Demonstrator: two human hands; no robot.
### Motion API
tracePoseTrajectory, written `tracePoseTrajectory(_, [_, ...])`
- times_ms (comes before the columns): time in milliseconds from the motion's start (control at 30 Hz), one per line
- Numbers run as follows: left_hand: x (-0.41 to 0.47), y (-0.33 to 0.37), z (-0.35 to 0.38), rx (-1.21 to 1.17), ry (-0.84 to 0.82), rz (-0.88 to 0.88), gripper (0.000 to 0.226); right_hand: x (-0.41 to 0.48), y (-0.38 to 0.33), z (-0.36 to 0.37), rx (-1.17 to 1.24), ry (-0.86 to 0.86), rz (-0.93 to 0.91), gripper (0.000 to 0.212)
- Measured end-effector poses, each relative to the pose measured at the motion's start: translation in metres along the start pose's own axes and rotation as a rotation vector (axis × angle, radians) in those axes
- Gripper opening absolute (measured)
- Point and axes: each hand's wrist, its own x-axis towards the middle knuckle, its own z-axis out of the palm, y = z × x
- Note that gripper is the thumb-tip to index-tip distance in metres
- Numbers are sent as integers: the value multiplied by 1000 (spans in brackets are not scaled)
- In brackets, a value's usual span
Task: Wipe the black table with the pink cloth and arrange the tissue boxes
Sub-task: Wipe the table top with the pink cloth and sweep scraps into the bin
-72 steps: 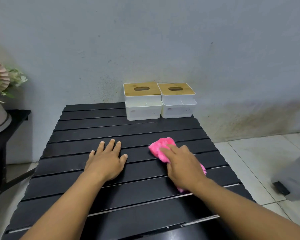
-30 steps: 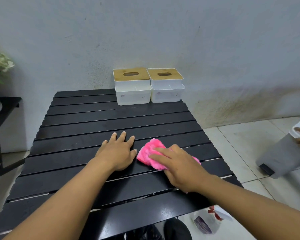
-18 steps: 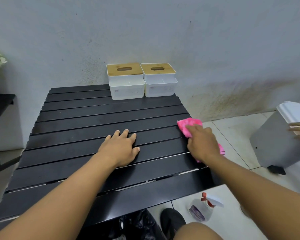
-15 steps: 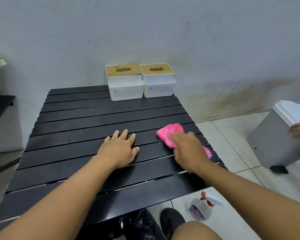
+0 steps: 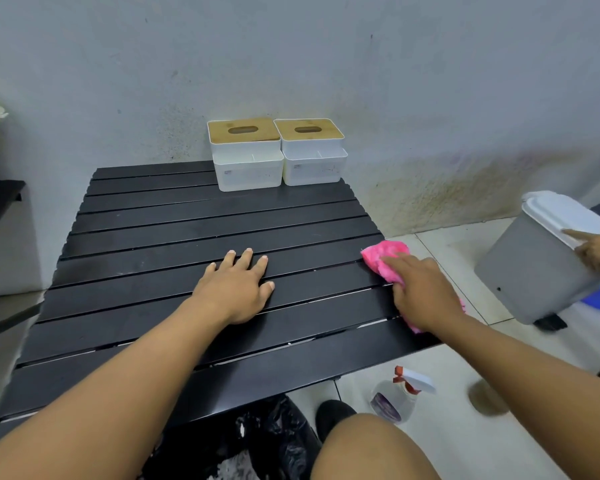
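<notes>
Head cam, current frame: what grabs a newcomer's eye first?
The pink cloth stands out most, pressed under the right hand at the right edge of the black table. Next come the two white tissue boxes with wooden lids, side by side at the table's far edge against the wall. The left hand lies flat mid-table, and a spray bottle stands on the floor by the near right corner.

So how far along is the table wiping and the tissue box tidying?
Done: the two tissue boxes stand side by side at the table's far edge. In hand: the right hand presses the cloth at the right edge; the left hand lies flat mid-table. Left: I can't tell which slats remain unwiped.
</notes>
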Motion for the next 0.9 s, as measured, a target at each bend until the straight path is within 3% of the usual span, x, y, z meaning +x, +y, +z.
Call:
tracePoseTrajectory(100, [1,1,0,0,-2,-5,63,-4,-28,6,-22,-8,5,52])
tracePoseTrajectory(333, [2,0,0,-8,-3,-2,63,-27,-51,4,80,-145,-477,59])
tracePoseTrajectory(400, [1,-1,1,-8,-2,1,63,-26,-26,1,93,-109,-463,60])
tracePoseTrajectory(600, [0,1,-1,15,-9,-4,63,-36,22,-10,33,6,-179,55])
tracePoseTrajectory(833, [-12,54,5,108,34,246,60,-71,4,-6,-39,-46,-359,53])
tracePoseTrajectory(900, [-16,68,11,124,46,298,59,-66,13,-10,-82,-37,-256,56])
